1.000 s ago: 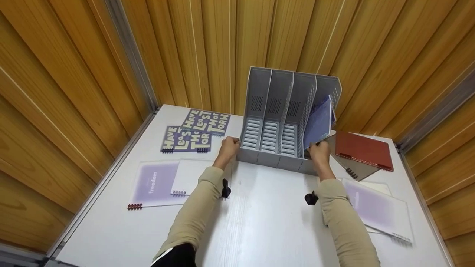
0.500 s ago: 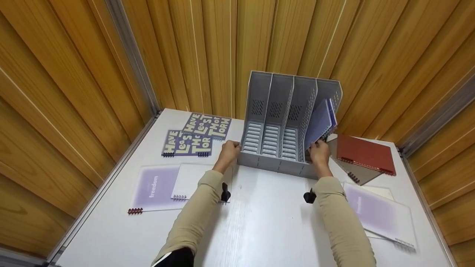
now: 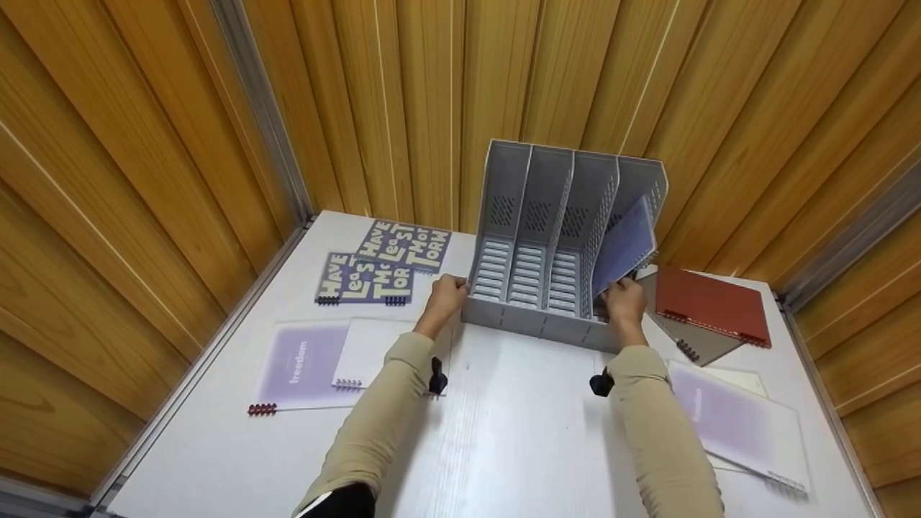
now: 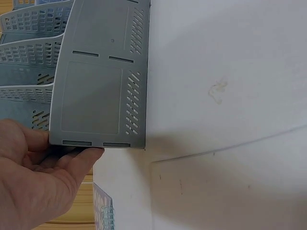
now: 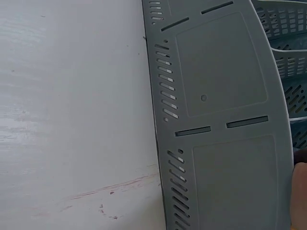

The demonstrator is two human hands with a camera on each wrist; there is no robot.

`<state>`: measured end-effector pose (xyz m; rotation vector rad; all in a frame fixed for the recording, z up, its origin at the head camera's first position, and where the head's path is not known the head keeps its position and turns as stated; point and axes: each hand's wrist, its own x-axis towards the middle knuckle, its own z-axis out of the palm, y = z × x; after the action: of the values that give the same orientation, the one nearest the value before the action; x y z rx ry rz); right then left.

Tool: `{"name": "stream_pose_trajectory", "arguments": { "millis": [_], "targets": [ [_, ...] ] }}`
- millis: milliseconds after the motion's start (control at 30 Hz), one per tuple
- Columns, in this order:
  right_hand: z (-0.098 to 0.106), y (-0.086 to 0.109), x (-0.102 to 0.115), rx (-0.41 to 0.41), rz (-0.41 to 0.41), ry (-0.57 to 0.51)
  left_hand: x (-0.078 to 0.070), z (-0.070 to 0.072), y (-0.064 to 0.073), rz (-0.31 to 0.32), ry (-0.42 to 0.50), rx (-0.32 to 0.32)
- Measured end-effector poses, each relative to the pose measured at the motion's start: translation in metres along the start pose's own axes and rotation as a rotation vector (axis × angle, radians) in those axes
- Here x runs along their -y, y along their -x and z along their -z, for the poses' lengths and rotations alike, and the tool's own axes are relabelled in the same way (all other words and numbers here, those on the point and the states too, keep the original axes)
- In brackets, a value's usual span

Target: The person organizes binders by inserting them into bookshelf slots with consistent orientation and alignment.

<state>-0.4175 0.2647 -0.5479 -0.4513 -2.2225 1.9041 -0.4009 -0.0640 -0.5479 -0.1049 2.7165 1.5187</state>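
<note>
Nearest you, two beige cloth sleeves (image 3: 374, 406) with folded cuffs reach over the smooth white table (image 3: 504, 446). On your right lies a spiral-bound notebook with a pale cover fading into a soft purple patch (image 3: 741, 424), overlapping a cream notebook (image 3: 752, 381). On your left, a lilac "freedom" notebook with dark red rings (image 3: 306, 367) sits partly under a plain white spiral notebook (image 3: 367, 349).

Farther out, your left hand (image 3: 444, 302) is clamped on the front left corner of a grey plastic file organiser (image 3: 525, 319); the left wrist view shows thumb and fingers pinching its edge. Your right hand (image 3: 625, 306) curls over the front edge at the other end, gripping it; the right wrist view catches only a sliver of that hand. The organiser stands between your hands toward the back: four tall bays, curved perforated dividers, slotted floors. A thin blue notebook (image 3: 622, 244) leans in the rightmost bay.

Beside it on the right, a flat brick-red notebook (image 3: 712, 302) overlaps a grey-beige one (image 3: 705, 349). At the back left, two purple notebooks with chunky cream lettering (image 3: 367, 277) overlap. Behind everything rises the ribbed, wood-grained wall (image 3: 432, 108).
</note>
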Motion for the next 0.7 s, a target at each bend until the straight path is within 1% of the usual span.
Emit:
{"name": "stream_pose_trajectory", "arguments": {
  "millis": [167, 267, 300, 400, 467, 500, 567, 600, 633, 700],
  "targets": [
    [-0.0006, -0.0013, -0.001, -0.024, 0.036, 0.148, -0.0006, 0.0008, 0.0012, 0.004, 0.032, 0.001],
    [0.0002, -0.0007, -0.003, -0.041, 0.053, 0.202, 0.0001, 0.0006, 0.0018, -0.015, 0.022, -0.011],
    [0.0002, -0.0001, -0.0037, -0.044, 0.056, 0.208, 0.0006, 0.0005, 0.0019, -0.019, 0.022, -0.012],
    [-0.0003, 0.0003, -0.0059, -0.034, 0.055, 0.162, 0.0028, 0.0007, 0.0033, -0.036, 0.02, -0.019],
    [-0.0008, 0.0004, -0.0071, -0.004, 0.039, 0.103, 0.005, 0.0009, 0.005, -0.03, 0.016, -0.016],
    [-0.0012, 0.0001, -0.0076, 0.004, 0.033, 0.097, 0.006, 0.0008, 0.0057, -0.029, 0.006, -0.014],
    [-0.0016, -0.0014, -0.0077, 0.009, 0.034, 0.106, 0.0075, 0.0008, 0.0063, -0.029, -0.01, -0.007],
    [-0.0017, -0.0025, -0.0072, 0.011, 0.039, 0.119, 0.0076, 0.0008, 0.0058, -0.035, -0.015, -0.01],
    [-0.0016, -0.004, -0.0062, 0.013, 0.049, 0.106, 0.0071, 0.0008, 0.0048, -0.047, -0.015, -0.016],
    [-0.001, -0.0081, -0.0029, 0.0, 0.074, 0.131, 0.0047, 0.0008, 0.0014, -0.066, -0.008, -0.027]
  ]
}}
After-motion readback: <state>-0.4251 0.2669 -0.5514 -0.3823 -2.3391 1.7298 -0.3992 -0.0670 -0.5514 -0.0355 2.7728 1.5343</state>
